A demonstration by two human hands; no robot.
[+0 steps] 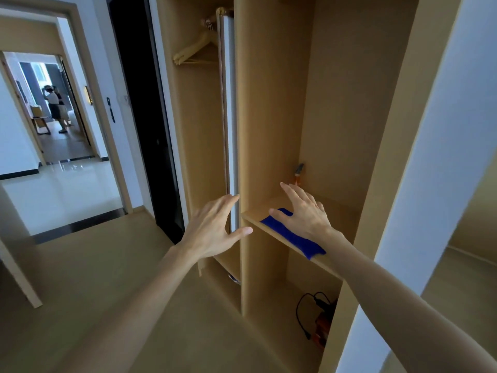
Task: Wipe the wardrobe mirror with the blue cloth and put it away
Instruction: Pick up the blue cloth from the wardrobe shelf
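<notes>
The blue cloth lies flat along the front edge of a wooden wardrobe shelf. My right hand hovers over it with fingers spread, thumb near the cloth's far end; I cannot tell whether it touches. The pull-out mirror stands edge-on, slid back into the wardrobe beside the partition. My left hand is open, its fingertips at the mirror's lower front edge.
Wooden hangers hang at the top left of the wardrobe. A small orange-tipped tool stands in the shelf's back corner. A black cable and orange items lie in the compartment below. A doorway opens at left, people standing far beyond.
</notes>
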